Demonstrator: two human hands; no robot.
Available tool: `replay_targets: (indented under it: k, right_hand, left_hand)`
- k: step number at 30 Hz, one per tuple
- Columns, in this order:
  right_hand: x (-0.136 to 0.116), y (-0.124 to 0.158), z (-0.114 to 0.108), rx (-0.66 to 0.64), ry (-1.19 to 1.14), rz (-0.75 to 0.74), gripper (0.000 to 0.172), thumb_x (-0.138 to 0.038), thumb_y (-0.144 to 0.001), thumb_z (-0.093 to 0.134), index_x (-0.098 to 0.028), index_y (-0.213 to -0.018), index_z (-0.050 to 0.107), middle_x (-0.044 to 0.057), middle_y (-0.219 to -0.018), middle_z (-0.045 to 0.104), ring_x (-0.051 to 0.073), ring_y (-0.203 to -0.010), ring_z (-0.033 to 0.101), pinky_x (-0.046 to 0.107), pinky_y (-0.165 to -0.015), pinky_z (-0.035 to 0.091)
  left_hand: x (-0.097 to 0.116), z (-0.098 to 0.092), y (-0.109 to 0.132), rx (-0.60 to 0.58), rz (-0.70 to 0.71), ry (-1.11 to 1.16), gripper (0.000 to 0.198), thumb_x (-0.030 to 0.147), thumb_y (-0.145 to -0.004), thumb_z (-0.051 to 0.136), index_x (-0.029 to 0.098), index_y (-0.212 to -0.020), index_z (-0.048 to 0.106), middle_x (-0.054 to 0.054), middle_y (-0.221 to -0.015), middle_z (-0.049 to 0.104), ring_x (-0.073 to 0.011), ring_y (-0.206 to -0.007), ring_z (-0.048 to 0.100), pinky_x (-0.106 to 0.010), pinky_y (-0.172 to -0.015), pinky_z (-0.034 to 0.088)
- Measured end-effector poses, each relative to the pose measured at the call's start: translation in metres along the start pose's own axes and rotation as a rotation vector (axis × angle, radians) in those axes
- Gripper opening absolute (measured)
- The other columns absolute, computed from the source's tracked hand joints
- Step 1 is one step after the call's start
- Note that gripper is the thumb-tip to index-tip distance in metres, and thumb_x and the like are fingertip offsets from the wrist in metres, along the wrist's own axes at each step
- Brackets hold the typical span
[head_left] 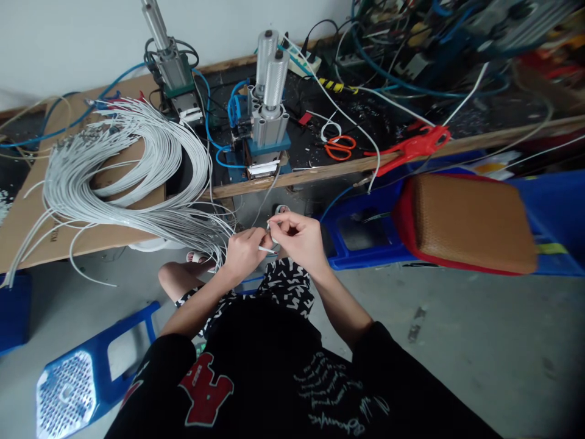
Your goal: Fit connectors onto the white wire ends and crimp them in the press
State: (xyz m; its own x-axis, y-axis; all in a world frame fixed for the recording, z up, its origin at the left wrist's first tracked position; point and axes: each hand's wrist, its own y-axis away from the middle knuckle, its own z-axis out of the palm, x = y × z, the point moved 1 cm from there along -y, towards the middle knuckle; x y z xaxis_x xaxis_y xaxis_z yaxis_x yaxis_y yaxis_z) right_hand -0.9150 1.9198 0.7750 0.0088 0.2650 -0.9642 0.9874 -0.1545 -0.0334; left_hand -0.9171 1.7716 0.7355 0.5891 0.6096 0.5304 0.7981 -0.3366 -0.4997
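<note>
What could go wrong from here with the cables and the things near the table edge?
The white cables extend past the cardboard toward the left hand, so a pull might tangle them or drag some down. The red gun-shaped tool lies across the wooden edge; a bump could knock it off. The orange scissors lie near that edge, so they might be swept down too.

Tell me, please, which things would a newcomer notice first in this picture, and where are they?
Probably first the big looped bundle of white cables, on cardboard at left. Then the bright red tool at the bench's front edge, right of centre. In the middle, the left hand holds a thin white cable, the right hand close beside it.
</note>
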Motion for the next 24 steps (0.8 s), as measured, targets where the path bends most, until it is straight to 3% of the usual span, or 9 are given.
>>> replay_targets:
  k: [10,14,19,24]
  right_hand:
    - [0.005,0.011,0.024,0.18,-0.188,0.066,0.018,-0.036,-0.08,0.073,-0.019,-0.08,0.074,-0.007,-0.049,0.046,0.008,-0.048,0.037,0.024,-0.05,0.034]
    - [0.011,0.006,0.025,0.116,-0.357,0.185,0.027,-0.046,-0.075,0.077,-0.019,-0.076,0.073,-0.007,-0.05,0.046,0.007,-0.047,0.034,0.024,-0.048,0.03]
    - [0.012,0.002,0.023,-0.045,-0.559,0.349,0.034,-0.051,-0.069,0.082,-0.018,-0.076,0.072,-0.01,-0.045,0.034,0.005,-0.045,0.025,0.024,-0.045,0.021]
    - [0.012,0.003,0.023,-0.04,-0.546,0.273,0.032,-0.049,-0.071,0.083,-0.019,-0.077,0.074,-0.008,-0.05,0.042,0.005,-0.048,0.029,0.023,-0.048,0.023]
  left_hand:
    - [0.0,-0.002,0.0,-0.018,-0.08,0.085,0.03,0.019,-0.095,0.057,0.02,-0.066,0.05,0.005,-0.057,0.049,-0.0095,-0.051,0.044,-0.024,-0.054,0.03]
    - [0.003,-0.007,-0.003,-0.031,-0.136,0.181,0.032,0.024,-0.097,0.055,0.019,-0.065,0.052,0.005,-0.054,0.048,-0.0082,-0.049,0.042,-0.023,-0.054,0.031]
    - [0.007,-0.013,-0.005,-0.037,-0.196,0.336,0.036,0.028,-0.098,0.056,0.019,-0.063,0.05,0.006,-0.054,0.044,-0.0068,-0.049,0.039,-0.022,-0.053,0.031]
    - [0.007,-0.016,-0.005,-0.078,-0.238,0.401,0.038,0.03,-0.098,0.055,0.018,-0.062,0.049,0.006,-0.054,0.043,-0.0069,-0.049,0.038,-0.023,-0.051,0.031]
